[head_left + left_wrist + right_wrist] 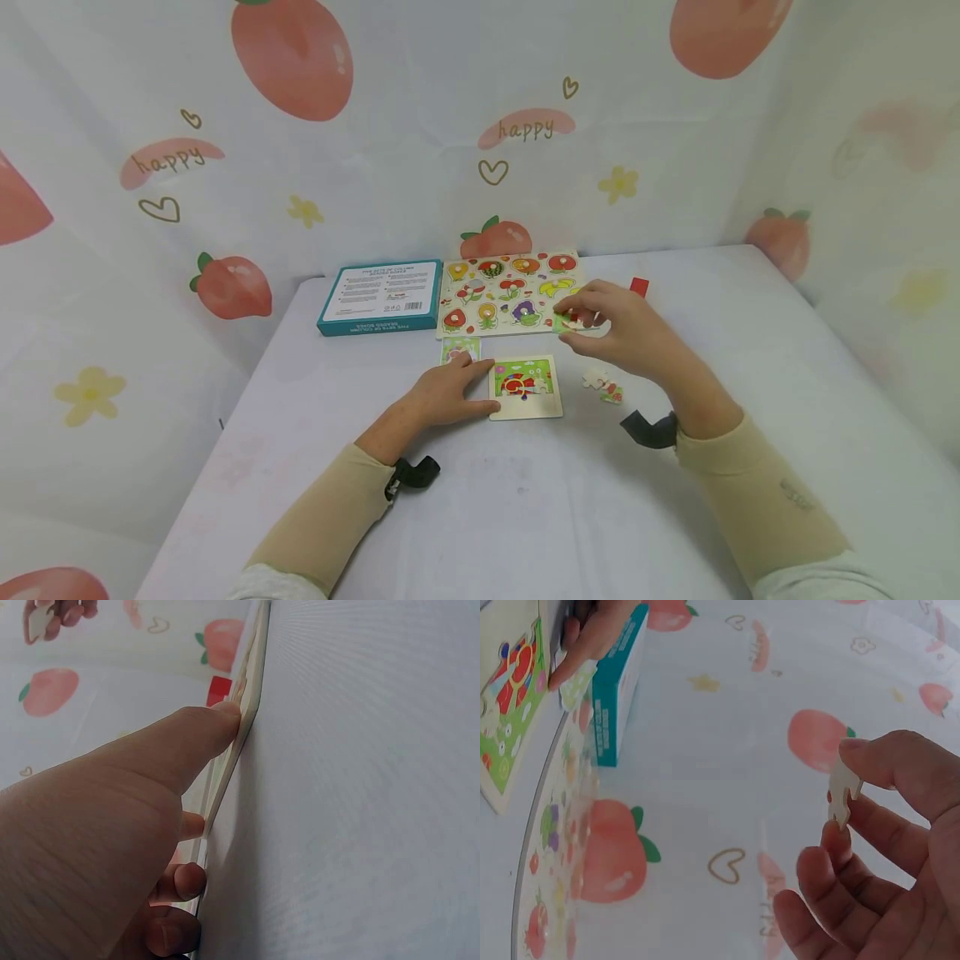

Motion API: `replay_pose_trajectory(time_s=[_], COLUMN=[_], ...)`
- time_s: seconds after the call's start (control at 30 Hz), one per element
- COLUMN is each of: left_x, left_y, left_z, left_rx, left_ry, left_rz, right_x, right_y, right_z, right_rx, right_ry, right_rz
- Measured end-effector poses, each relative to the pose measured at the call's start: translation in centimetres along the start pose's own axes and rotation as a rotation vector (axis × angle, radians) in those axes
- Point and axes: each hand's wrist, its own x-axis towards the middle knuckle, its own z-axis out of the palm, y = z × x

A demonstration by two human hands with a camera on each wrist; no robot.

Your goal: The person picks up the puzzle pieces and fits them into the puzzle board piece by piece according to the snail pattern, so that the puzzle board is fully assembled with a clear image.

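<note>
Here the right hand [622,329] pinches a puzzle piece [843,791] between thumb and fingertips, lifted off the table [525,500]. Just below that grip lie two loose pieces [603,385]; behind it, the fruit board [510,292] and a teal box [382,296]. To its left sits the small puzzle tray [525,387], the left hand [450,392] flat, fingers straight, thumb pressing the tray's edge.

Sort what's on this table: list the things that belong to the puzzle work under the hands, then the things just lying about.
In hand:
small puzzle board, steadied by the left hand
puzzle piece, pinched in the right hand
loose pieces beside the board

Lying about:
teal box
fruit peg board
small card by the left fingers
red block
</note>
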Motion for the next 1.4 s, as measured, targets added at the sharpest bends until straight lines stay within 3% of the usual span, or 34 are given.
replay_pose_trajectory(time_s=[0.4, 0.57, 1.07, 1.4], left_x=[-0.3, -0.4, -0.3, -0.4], left_y=[-0.1, -0.1, -0.2, -0.2], left_z=[-0.3, -0.5, -0.5, -0.8], left_rx=[0.000, 0.015, 0.019, -0.027], left_ry=[-0.022, -0.032, -0.059, -0.080], left_rz=[-0.006, -0.003, 0.014, 0.032], right_x=[0.4, 0.9, 1.4, 1.5], right_y=[-2.3, -3.0, -2.1, -0.3], right_z=[1.9, 3.2, 7.4, 9.2], right_rx=[0.041, 0.008, -0.068, -0.093], right_ry=[0.048, 0.041, -0.132, -0.250], right_rz=[-0.114, -0.140, 0.025, 0.038])
